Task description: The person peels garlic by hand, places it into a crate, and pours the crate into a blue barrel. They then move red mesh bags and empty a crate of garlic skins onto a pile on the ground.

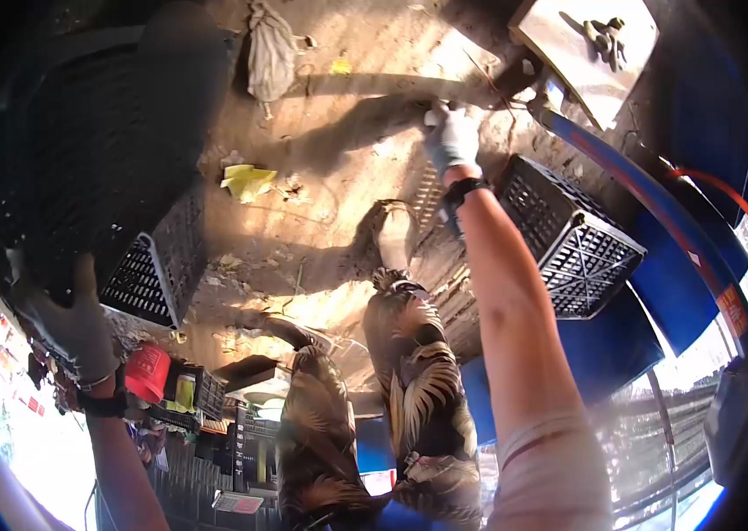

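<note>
My left hand (73,329), in a light work glove with a dark band at the wrist, is at the left by a large black plastic crate (82,168). Its thumb and a finger lie against the crate's near edge and appear to grip it; deep shadow hides the rest of the fingers. Reaching forward over the dusty floor (330,133), my right hand (455,137) wears a pale glove and a black wristband. Its fingers are curled in, and whatever they may hold cannot be made out.
A black slatted crate (582,243) stands right of my right forearm. Another black crate (157,265) sits at the left. A grey cloth (269,53), yellow paper (248,181), a white board (591,53), a blue curved bar (648,190) and a red bucket (146,372) lie around.
</note>
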`<state>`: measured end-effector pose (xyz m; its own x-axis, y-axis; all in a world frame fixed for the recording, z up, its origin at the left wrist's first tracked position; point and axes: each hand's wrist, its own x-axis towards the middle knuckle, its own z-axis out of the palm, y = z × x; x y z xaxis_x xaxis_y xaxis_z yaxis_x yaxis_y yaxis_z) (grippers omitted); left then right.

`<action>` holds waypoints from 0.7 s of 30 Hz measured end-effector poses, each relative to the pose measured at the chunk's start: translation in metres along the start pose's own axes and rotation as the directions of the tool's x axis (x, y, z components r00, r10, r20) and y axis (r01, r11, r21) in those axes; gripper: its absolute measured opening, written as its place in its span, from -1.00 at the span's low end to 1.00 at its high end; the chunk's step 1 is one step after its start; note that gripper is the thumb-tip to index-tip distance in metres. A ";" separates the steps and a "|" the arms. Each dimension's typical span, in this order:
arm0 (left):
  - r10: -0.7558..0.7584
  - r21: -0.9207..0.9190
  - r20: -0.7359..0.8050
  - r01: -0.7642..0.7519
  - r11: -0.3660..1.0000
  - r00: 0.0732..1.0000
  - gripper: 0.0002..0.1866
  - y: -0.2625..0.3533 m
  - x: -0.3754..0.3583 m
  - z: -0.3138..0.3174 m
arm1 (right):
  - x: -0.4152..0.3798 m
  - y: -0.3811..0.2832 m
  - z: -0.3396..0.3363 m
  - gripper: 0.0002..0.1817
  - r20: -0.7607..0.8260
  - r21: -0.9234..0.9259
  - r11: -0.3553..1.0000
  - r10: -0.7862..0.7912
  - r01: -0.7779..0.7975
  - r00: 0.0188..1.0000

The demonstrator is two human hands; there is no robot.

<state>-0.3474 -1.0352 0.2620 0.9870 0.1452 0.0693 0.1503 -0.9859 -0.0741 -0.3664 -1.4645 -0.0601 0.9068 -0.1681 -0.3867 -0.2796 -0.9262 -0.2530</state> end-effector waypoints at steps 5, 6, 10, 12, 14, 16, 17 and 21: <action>0.050 0.093 -0.051 -0.045 0.995 0.997 -0.16 -0.017 0.002 0.010 | -0.146 0.009 -0.064 -0.68 0.155 0.120 0.990 -0.091 0.073 0.984; 0.099 0.150 -0.018 -0.095 0.984 0.995 -0.16 -0.018 0.004 0.006 | -0.188 0.018 -0.094 -0.61 0.157 0.175 0.983 -0.088 0.060 0.984; 0.093 0.192 -0.011 -0.090 0.977 0.996 -0.14 -0.010 0.007 0.002 | -0.350 0.087 -0.249 -0.48 0.217 0.007 0.995 0.098 -0.102 0.971; 0.073 0.209 -0.015 -0.068 0.976 0.997 -0.13 -0.012 0.006 0.003 | -0.411 0.123 -0.335 -0.54 0.114 -0.122 0.971 0.219 -0.205 0.969; 0.044 0.228 -0.023 -0.038 0.973 0.999 -0.12 -0.007 0.005 -0.004 | -0.478 0.170 -0.403 -0.55 -0.026 -0.367 0.876 0.326 -0.313 0.945; 0.108 0.262 0.083 -0.126 0.957 0.991 -0.15 -0.003 0.001 -0.020 | -0.539 0.225 -0.465 -0.43 -0.098 -0.586 0.749 0.315 -0.311 0.944; 0.106 0.247 0.059 -0.117 0.962 0.993 -0.15 -0.006 -0.004 -0.025 | -0.555 0.225 -0.495 -0.36 -0.185 -0.611 0.599 0.527 -0.517 0.830; 0.189 -0.482 0.263 -0.041 0.875 0.946 -0.37 -0.011 -0.046 -0.085 | -0.631 0.257 -0.513 -0.76 -0.484 -0.141 0.815 0.438 -0.562 0.758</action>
<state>-0.3992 -1.0378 0.3445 0.9774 -0.0271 -0.2098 0.0632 -0.9091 0.4118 -0.8491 -1.7698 0.5737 0.7170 -0.6967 0.0250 -0.6929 -0.7082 0.1358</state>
